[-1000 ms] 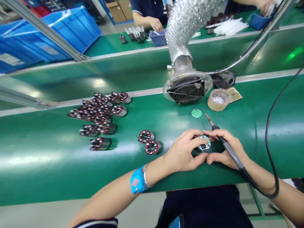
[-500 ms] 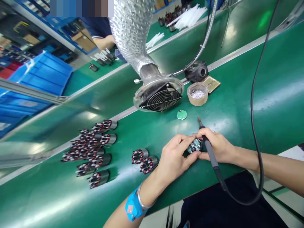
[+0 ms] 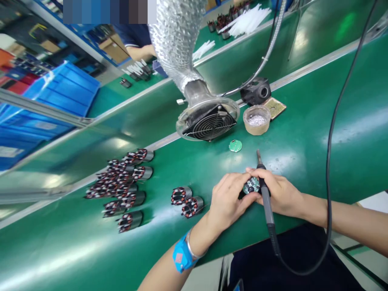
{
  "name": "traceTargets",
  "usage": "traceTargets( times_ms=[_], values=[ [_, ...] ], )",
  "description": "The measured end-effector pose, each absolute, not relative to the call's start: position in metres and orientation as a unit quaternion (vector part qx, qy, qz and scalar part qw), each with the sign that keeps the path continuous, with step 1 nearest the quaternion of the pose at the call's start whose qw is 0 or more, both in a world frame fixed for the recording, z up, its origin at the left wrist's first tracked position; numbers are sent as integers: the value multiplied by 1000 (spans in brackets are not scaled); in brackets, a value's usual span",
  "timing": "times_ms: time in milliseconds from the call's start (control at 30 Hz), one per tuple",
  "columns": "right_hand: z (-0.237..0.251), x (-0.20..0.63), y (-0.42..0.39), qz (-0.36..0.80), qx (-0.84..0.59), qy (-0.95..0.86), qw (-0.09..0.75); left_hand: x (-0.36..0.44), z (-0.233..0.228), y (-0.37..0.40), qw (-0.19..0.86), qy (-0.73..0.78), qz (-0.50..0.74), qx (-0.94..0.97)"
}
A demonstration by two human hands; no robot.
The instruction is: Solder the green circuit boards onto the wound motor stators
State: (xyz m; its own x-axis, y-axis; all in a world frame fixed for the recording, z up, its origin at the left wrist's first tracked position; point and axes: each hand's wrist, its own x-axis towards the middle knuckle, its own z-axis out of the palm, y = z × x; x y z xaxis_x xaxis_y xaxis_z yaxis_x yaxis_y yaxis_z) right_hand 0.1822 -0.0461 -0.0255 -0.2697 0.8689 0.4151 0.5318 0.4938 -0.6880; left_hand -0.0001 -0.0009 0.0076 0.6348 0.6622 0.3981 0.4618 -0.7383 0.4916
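Note:
A small round stator with a green circuit board (image 3: 251, 186) on top sits on the green bench, pinched between both hands. My left hand (image 3: 227, 201) grips its left side with fingertips. My right hand (image 3: 280, 192) steadies its right side and also holds a black soldering iron (image 3: 265, 197), tip pointing away from me above the fingers. The iron's black cable (image 3: 329, 173) loops off to the right. A blue wrist strap (image 3: 182, 255) is on my left wrist.
Two wound stators (image 3: 187, 201) lie left of my left hand, and a heap of several more (image 3: 123, 182) further left. A loose round green board (image 3: 235, 146), a solder pot (image 3: 256, 119) and a fume-extractor fan (image 3: 209, 121) stand beyond. Another person works at the far bench (image 3: 136, 50).
The view tilted and swung left between the first frame and now. Both hands stayed on the stator; the soldering iron's tip has swung more upright.

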Motion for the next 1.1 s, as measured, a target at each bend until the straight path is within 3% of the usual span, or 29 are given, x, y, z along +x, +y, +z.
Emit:
traceTargets(
  times_ms=[167, 367, 500, 567, 767, 1000, 1100],
  values=[
    [-24, 185, -49, 165, -445, -794, 381, 2, -1, -12, 218, 365, 333, 842],
    [-27, 186, -48, 166, -460, -778, 394, -11, -1, -11, 445, 471, 279, 708],
    [-27, 186, -49, 166, -470, -777, 386, -11, -1, -15, 517, 497, 296, 631],
    [-27, 186, -50, 166, -472, -777, 382, -9, -2, -18, 491, 485, 327, 646],
    [-26, 186, -49, 146, -462, -789, 378, -9, -8, -23, 256, 418, 333, 806],
    [-23, 191, -50, 169, -473, -773, 388, -16, 3, -2, 271, 383, 346, 813],
    [-19, 198, -53, 173, -444, -787, 393, -6, 14, 23, 215, 443, 302, 816]
  ],
)
